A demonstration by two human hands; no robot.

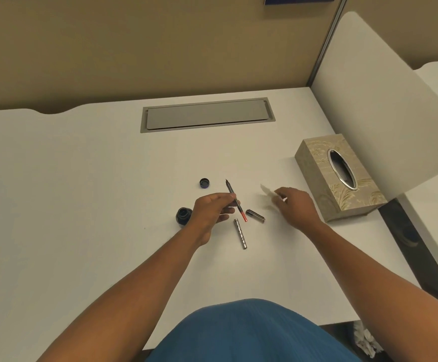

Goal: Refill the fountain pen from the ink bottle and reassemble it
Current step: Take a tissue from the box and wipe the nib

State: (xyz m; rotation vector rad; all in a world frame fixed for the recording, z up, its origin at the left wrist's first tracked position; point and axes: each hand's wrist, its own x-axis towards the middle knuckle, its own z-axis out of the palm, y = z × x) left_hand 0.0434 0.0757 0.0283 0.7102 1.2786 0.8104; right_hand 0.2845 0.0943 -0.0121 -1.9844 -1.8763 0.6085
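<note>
Right now my left hand (214, 209) pinches the nib section with its red converter (234, 201) about mid-length, fingers closed around it. Its long axis runs away from me and slightly left, nib tip up and far, red end low and near. My right hand (294, 205) is closed on a white tissue (267, 192), just right of the nib and clear of it. I judge the next move to be a wipe, so what matters is that the tissue sits to the right of the nib end, and the right hand must travel left and a little away to meet it.

The open ink bottle (184, 216) stands just left of my left hand, partly hidden behind it. Its cap (204, 183) lies further off, beyond the bottle. The silver barrel (240, 233) lies below the red end, nearly parallel to the held piece; the pen cap (255, 215) rests just right of that end.

All this sits on a white desk (82, 192), with a tissue box (339, 176) at the right, a grey cable hatch (207, 114) beyond, and tan partition walls behind.
</note>
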